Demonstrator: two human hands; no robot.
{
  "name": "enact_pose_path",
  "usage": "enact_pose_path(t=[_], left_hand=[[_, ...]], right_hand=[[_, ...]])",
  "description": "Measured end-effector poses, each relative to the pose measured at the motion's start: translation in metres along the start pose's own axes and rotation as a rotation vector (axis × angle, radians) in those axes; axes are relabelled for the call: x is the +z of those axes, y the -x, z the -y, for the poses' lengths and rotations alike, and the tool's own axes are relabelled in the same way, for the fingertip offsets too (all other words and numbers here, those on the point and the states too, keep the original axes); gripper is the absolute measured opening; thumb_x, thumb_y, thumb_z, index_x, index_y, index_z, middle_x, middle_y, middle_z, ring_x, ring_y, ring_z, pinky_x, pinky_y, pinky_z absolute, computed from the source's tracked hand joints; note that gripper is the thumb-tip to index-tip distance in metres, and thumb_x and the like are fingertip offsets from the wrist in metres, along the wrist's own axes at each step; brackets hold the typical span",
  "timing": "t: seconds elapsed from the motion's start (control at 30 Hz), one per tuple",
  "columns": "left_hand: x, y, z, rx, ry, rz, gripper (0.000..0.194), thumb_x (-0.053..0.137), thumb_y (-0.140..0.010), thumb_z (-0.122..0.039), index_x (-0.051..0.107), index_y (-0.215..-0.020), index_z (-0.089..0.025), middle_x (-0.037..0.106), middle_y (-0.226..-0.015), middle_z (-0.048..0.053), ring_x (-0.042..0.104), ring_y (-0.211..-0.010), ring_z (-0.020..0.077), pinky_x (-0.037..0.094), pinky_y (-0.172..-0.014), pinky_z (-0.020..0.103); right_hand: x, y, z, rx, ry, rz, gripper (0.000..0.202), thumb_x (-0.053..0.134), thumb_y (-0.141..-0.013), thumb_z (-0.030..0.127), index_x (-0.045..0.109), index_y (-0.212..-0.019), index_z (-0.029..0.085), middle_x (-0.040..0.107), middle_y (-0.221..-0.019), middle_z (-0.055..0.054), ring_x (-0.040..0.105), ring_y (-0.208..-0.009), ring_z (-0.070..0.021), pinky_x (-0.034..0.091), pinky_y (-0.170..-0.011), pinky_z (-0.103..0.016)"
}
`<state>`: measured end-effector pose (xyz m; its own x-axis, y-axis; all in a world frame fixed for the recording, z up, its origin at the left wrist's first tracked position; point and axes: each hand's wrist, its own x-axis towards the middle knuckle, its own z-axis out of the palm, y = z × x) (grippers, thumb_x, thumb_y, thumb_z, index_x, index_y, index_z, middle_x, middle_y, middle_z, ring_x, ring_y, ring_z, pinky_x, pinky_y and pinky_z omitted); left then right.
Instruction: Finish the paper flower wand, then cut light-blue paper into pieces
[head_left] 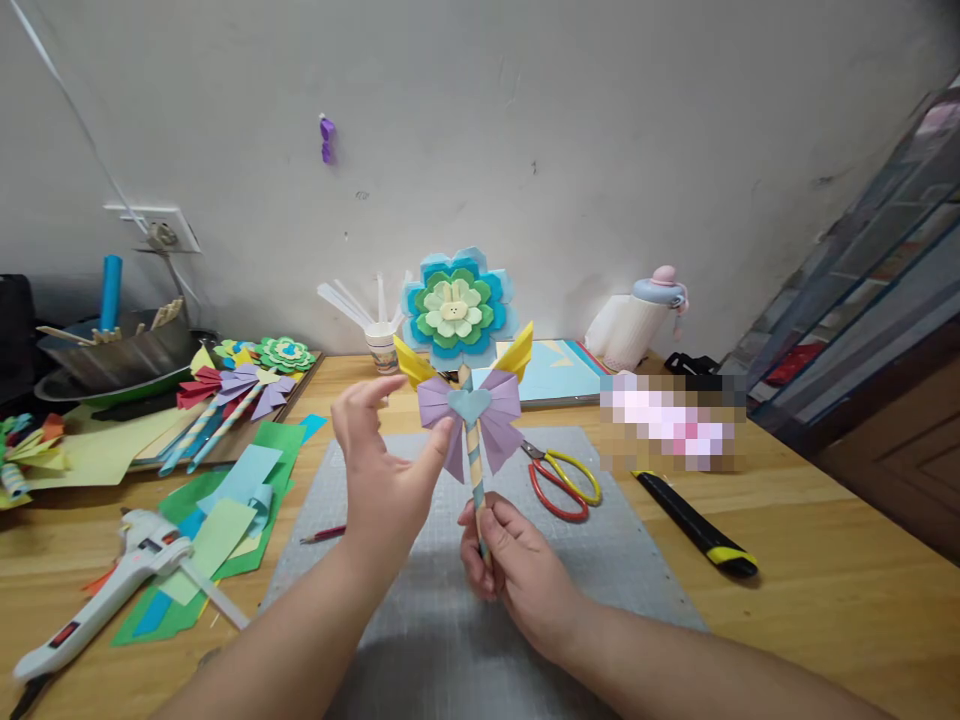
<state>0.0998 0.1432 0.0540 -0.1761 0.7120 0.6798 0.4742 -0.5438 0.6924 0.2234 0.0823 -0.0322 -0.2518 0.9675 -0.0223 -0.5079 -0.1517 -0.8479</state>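
Held up near the middle of my view is the wand, its long axis close to upright, with a flower at the top and a bow below it. My right hand has it, fingers wrapped round the low end of the shaft. My left hand is the nearer one to the bow, just left of it, thumb and fingers spread in a wide curve, gripping nothing; the bow lies to their right, and the thumb overlaps its near side (touching or merely in front, I can't tell from here). Beneath is a grey mat on a wooden table. Scissors lie right of the shaft, a pencil to the left; farther left is a glue gun. A flask stands by the wall.
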Motion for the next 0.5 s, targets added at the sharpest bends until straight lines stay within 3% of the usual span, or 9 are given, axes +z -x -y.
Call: enact_pose_path(t=[0.07, 0.13, 0.3, 0.5], left_hand=[[-0.005, -0.003, -0.001, 0.252, -0.17, 0.021, 0.036, 0.071, -0.076, -0.03, 0.057, -0.109, -0.03, 0.044, -0.118, 0.006, 0.044, -0.117, 0.0254, 0.035, -0.1, 0.045], [-0.01, -0.007, -0.004, 0.376, -0.266, 0.071, 0.03, 0.071, -0.076, -0.03, 0.062, -0.106, -0.031, 0.044, -0.123, 0.007, 0.044, -0.119, 0.0288, 0.033, -0.101, 0.048], [-0.016, -0.014, -0.008, 0.459, -0.375, 0.172, 0.024, 0.068, -0.079, -0.03, 0.066, -0.102, -0.033, 0.047, -0.127, 0.009, 0.045, -0.119, 0.0319, 0.033, -0.1, 0.051], [-0.017, -0.018, -0.005, 0.456, -0.39, 0.193, 0.021, 0.067, -0.08, -0.029, 0.068, -0.1, -0.032, 0.05, -0.124, 0.009, 0.047, -0.115, 0.0318, 0.034, -0.096, 0.05]], right_hand=[[0.001, 0.0, 0.0, 0.017, -0.005, 0.001, 0.034, 0.052, -0.089, 0.054, 0.053, -0.09, 0.02, 0.048, -0.056, 0.006, 0.034, -0.045, -0.0062, 0.024, -0.046, -0.021], [0.001, 0.001, 0.0, 0.031, -0.008, 0.004, 0.035, 0.053, -0.087, 0.055, 0.053, -0.089, 0.02, 0.048, -0.056, 0.006, 0.034, -0.045, -0.0063, 0.024, -0.046, -0.021], [0.0, 0.001, -0.002, 0.04, -0.011, 0.034, 0.033, 0.052, -0.089, 0.053, 0.052, -0.089, 0.019, 0.049, -0.056, 0.006, 0.034, -0.045, -0.0063, 0.025, -0.045, -0.021], [0.001, 0.0, -0.002, 0.058, 0.012, 0.023, 0.034, 0.053, -0.088, 0.054, 0.051, -0.087, 0.019, 0.049, -0.055, 0.007, 0.033, -0.043, -0.0062, 0.025, -0.043, -0.02]])
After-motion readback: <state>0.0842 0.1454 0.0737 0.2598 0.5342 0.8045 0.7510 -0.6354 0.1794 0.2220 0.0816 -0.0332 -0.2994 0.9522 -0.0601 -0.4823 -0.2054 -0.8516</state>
